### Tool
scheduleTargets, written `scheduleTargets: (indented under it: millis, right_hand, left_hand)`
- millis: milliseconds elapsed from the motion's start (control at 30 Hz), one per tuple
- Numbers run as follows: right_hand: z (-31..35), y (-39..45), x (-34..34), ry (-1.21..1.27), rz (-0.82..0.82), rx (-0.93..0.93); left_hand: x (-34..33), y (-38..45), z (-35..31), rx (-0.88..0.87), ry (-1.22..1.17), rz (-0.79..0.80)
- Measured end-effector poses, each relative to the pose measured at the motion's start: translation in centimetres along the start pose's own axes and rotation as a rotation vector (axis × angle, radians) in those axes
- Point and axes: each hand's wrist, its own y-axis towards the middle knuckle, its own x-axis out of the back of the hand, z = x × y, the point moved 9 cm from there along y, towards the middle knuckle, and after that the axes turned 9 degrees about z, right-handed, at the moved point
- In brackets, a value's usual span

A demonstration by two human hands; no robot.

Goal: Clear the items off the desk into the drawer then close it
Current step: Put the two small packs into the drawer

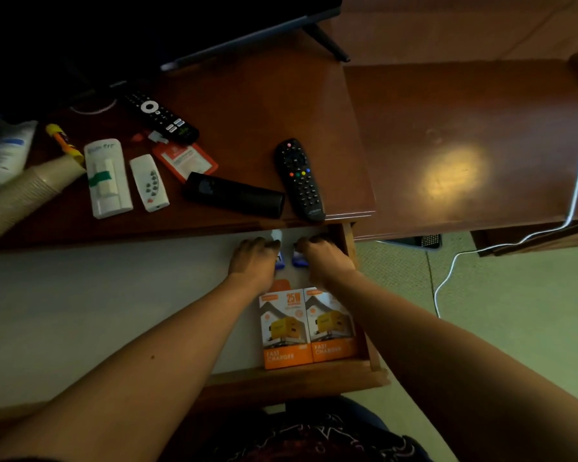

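1. The desk is dark reddish wood. A lower side table sits against its right edge, with a white cable running over that table and down to the floor.
2. The drawer is pulled out toward me under the desk's front edge. Its pale lining shows, and its wooden front is nearest my body.
3. A television stands at the back of the desk, dark, with one foot out to the right.
4. A stack of paper cups lies on its side at the desk's left end, beside a white tube.
5. Two orange charger boxes lie side by side in the drawer's right front corner, touching each other.
6. Still on the desk: a black cylinder near the front edge, a black remote just right of it, a long remote farther back, a white block with green tape, a small white remote, an orange card holder and a yellow glue stick.
7. My left hand and right hand are deep in the drawer under the desk's lip, fingers curled, each holding a small white and blue item; the desk edge hides my fingertips.
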Motion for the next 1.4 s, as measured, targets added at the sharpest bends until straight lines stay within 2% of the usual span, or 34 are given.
scheduleTargets:
  millis: [200,367,533,833,1400]
  right_hand:
    - [-0.1,0.4,0.3,0.039,0.023,-0.023]
    - [0.2,0.1,0.8,0.024,-0.030,-0.009]
    - [0.2,-0.6,0.6,-0.016,-0.043,-0.026]
    - [0.0,-0.9,0.5,0.006,-0.027,-0.069]
    - [-0.1,-0.7,0.5,0.048,-0.023,-0.072]
  left_hand:
    - [-0.1,-0.2,0.3,0.003,-0.075,0.016]
    - [0.2,-1.5,2.2,0.070,-0.194,-0.087]
    - [-0.6,-1.6,2.9,0.111,-0.360,-0.049]
    - [-0.1,-1.6,0.8,0.029,-0.325,-0.009]
    - [-1.0,-0.9,-0.4,0.055,-0.317,0.028]
